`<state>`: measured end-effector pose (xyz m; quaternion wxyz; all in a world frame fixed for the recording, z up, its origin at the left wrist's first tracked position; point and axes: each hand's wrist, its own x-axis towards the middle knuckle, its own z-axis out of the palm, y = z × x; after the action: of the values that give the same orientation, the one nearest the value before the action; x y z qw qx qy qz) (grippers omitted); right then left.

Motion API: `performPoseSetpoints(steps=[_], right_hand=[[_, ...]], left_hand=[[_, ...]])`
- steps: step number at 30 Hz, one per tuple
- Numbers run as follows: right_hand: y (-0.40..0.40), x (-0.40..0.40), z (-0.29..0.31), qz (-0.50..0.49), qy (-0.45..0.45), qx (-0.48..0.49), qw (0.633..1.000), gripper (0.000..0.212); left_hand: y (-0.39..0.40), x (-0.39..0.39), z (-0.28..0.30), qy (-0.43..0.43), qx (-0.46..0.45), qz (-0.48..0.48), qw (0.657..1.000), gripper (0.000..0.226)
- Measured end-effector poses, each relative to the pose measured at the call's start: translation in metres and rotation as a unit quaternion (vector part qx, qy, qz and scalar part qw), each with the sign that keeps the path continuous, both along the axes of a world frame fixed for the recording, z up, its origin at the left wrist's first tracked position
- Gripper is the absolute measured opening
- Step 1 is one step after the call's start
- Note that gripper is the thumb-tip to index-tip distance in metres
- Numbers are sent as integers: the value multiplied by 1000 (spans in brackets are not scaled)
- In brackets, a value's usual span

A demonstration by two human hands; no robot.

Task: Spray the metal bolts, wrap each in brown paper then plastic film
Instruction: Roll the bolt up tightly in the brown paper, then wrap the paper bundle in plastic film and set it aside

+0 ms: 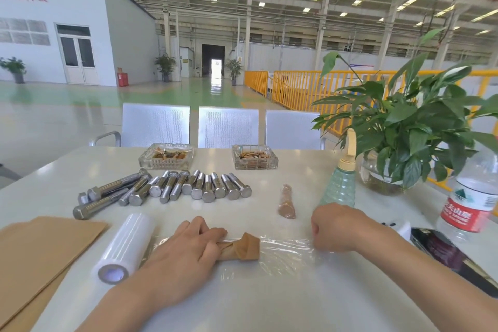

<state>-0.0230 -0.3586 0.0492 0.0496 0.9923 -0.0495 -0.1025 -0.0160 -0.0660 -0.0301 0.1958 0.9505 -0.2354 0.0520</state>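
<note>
1. Near the table's front edge, the left hand (186,248) lies with fingers extended over a paper-wrapped bolt (239,246), probably pinning it so the film can be pulled taut.
2. Right hand (334,226) is curled, pinching the edge of the plastic film sheet (285,250) under the bolt.
3. Film roll (124,248) and brown paper (40,245) sit left, within reach; bare bolts (172,188) wait farther back; one finished bundle (287,202) lies apart.
4. Spray bottle (341,183) stands right.
5. Water bottle (474,197) carries a red label with Chinese characters, too blurred to read reliably.
</note>
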Motion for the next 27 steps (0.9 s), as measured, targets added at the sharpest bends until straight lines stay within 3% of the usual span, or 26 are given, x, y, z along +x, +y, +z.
performPoseSetpoints(steps=[5, 8, 11, 14, 17, 20, 23, 27], right_hand=[[-6, -4, 17, -8, 51, 76, 996, 32], [-16, -5, 30, -15, 97, 91, 991, 22], [-25, -9, 33, -21, 94, 205, 974, 21], [-29, -10, 24, 1, 34, 315, 949, 16], [-33, -9, 13, -31, -11, 493, 869, 4], [-35, -12, 2, -102, 21, 637, 764, 22], [-33, -15, -9, -167, -5, 660, 733, 42], [-30, -13, -22, -204, -106, 697, 680, 25]], left_hand=[[5, -6, 1, 1, -148, 22, 989, 25], [5, -8, 4, -16, -174, 27, 984, 24], [3, -9, 6, -24, -186, 52, 981, 17], [3, -10, 7, -26, -194, 58, 979, 14], [3, -13, 9, -24, -189, 63, 980, 12], [3, -15, 11, -15, -191, 69, 979, 12], [2, -16, 12, -9, -196, 71, 978, 11], [2, -16, 14, -12, -194, 76, 978, 11]])
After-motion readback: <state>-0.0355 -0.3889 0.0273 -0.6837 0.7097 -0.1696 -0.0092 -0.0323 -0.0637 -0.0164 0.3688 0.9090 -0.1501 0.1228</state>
